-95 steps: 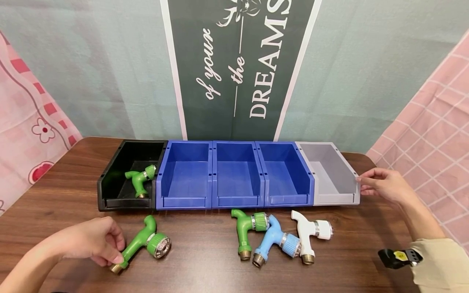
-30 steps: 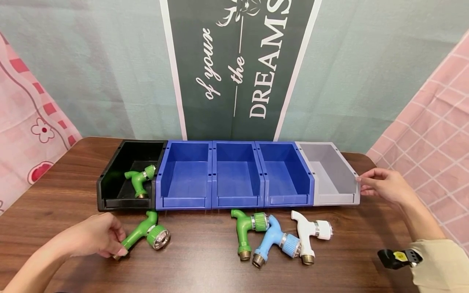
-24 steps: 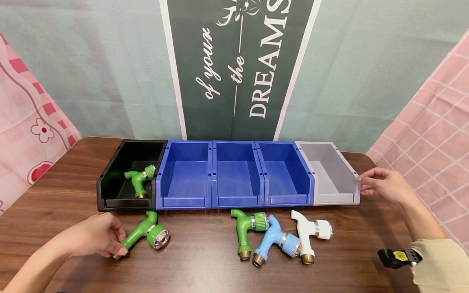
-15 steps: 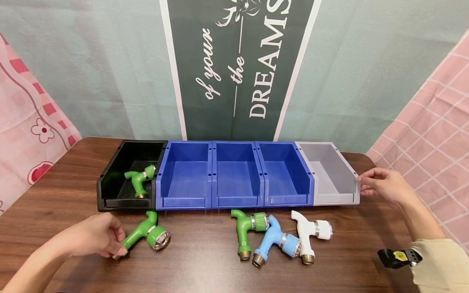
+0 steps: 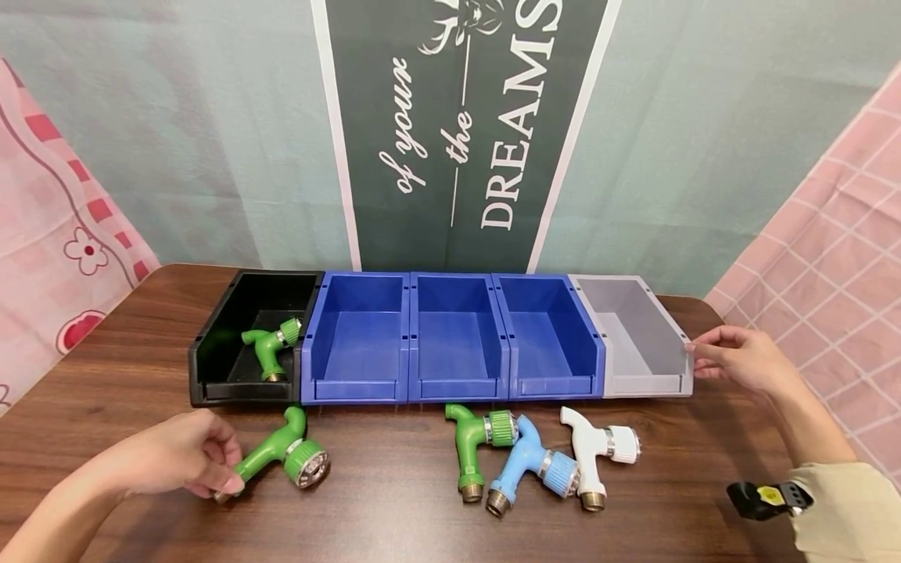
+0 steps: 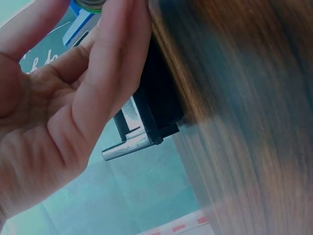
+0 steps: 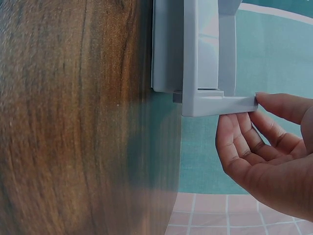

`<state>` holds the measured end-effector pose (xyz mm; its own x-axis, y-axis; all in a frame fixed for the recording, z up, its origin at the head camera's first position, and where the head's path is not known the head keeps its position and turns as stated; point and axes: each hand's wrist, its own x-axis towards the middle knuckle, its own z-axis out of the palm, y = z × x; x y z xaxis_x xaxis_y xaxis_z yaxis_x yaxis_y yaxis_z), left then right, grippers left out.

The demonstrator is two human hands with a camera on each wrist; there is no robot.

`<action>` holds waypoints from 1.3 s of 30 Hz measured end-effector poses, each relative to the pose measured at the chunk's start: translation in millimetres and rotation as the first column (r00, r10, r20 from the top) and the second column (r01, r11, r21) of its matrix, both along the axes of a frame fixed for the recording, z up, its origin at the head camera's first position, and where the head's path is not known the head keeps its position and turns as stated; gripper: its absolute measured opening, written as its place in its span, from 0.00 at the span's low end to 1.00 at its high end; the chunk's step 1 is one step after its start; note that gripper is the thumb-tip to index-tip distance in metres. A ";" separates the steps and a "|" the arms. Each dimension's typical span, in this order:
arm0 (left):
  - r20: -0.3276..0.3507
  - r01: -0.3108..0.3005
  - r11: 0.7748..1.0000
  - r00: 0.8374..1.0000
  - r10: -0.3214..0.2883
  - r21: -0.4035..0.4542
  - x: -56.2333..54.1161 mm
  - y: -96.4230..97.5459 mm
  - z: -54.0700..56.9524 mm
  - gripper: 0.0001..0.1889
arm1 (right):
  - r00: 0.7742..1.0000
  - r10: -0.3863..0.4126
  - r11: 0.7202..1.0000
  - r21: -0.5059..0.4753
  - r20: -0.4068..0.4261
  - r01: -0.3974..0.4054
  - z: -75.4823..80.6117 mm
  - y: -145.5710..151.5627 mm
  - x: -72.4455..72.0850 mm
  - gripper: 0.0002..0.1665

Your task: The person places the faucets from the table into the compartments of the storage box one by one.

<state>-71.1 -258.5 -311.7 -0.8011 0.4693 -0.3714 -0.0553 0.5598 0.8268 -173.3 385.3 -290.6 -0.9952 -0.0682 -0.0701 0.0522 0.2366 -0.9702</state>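
Note:
In the head view my left hand (image 5: pixel 184 455) pinches the brass threaded end of a green faucet (image 5: pixel 271 452) in front of the black bin (image 5: pixel 242 391). Only a sliver of that faucet (image 6: pixel 90 4) shows at the top of the left wrist view. My right hand (image 5: pixel 748 360) is at the grey bin (image 5: pixel 647 385) on the row's right end. In the right wrist view its thumb is on the side wall's rim and its fingertips touch the outer face. Another green faucet (image 5: pixel 267 348) lies inside the black bin.
Three blue bins (image 5: pixel 355 391) stand side by side between the black and grey ones. On the wooden table (image 5: pixel 394 524) before them lie a green faucet (image 5: pixel 467 450), a light blue faucet (image 5: pixel 524 461) and a white faucet (image 5: pixel 586 450). A black strap (image 5: pixel 767 498) hangs by the right sleeve.
Since the earliest frame, my left hand has moved the pinched green faucet slightly toward the bins. In the last second it has barely moved. My right hand has stayed at the grey bin.

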 end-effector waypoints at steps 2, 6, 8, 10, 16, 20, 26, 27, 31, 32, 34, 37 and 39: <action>-0.002 0.001 1.000 1.000 -0.001 0.003 0.5 -1.1 0.0 0.10 | 1.000 0.000 1.000 0.008 -0.004 0.000 -0.1 0.1 0.3 0.13; -0.003 0.014 1.000 1.000 -0.014 -0.004 1.0 -2.2 0.3 0.10 | 1.000 -0.002 1.000 0.016 -0.006 0.002 -0.5 0.2 0.8 0.13; 0.000 0.016 1.000 1.000 -0.016 0.006 1.9 -3.4 0.9 0.10 | 1.000 -0.002 1.000 0.010 -0.006 0.002 -0.7 0.1 1.0 0.13; 0.002 0.021 0.999 1.000 -0.021 0.026 2.2 -4.3 0.9 0.10 | 1.000 -0.002 1.000 0.004 -0.007 0.002 -0.7 -0.2 1.3 0.13; 0.005 0.056 0.995 0.998 -0.056 0.084 2.7 -7.8 1.4 0.09 | 1.000 -0.001 1.000 -0.005 -0.015 0.000 -0.6 -0.9 1.7 0.13; -0.026 0.079 0.992 0.997 -0.077 0.099 3.1 -10.5 1.6 0.09 | 1.000 0.002 1.000 -0.024 -0.011 -0.002 -1.1 -0.6 1.1 0.13; -0.130 0.118 0.992 0.985 -0.111 0.054 2.2 -13.1 4.4 0.08 | 1.000 0.007 0.999 -0.042 -0.004 -0.007 -1.7 0.3 0.3 0.13; -0.147 0.120 0.992 0.983 -0.113 0.041 2.0 -13.0 5.3 0.08 | 1.000 0.008 0.999 -0.042 -0.004 -0.008 -1.7 0.4 0.2 0.13; -0.203 0.118 0.993 0.972 -0.115 0.005 0.0 -10.3 8.5 0.08 | 1.000 0.012 0.999 -0.035 -0.005 -0.012 -1.8 0.8 0.4 0.13; -0.207 0.116 0.993 0.972 -0.113 0.005 -0.8 -9.2 9.2 0.08 | 1.000 0.012 0.999 -0.032 -0.005 -0.013 -1.7 0.9 0.5 0.13; -0.219 0.112 0.994 0.970 -0.109 0.004 -2.4 -6.6 10.2 0.08 | 1.000 0.012 1.000 -0.028 -0.004 -0.012 -1.7 1.0 0.6 0.13; -0.228 0.094 0.996 0.969 -0.092 -0.003 -4.8 -3.0 11.8 0.08 | 1.000 0.010 1.000 -0.029 0.001 -0.010 -1.8 1.1 0.5 0.13; -0.240 0.076 0.997 0.967 -0.081 -0.029 -6.5 -0.8 13.2 0.08 | 1.000 0.010 0.999 -0.036 0.001 -0.010 -2.0 1.1 0.2 0.13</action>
<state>-77.7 -259.3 -298.5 -0.8292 0.5287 -0.1817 0.1886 0.5705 0.7993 -173.1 386.3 -292.6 -0.9944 -0.0805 -0.0682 0.0507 0.2023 -0.9780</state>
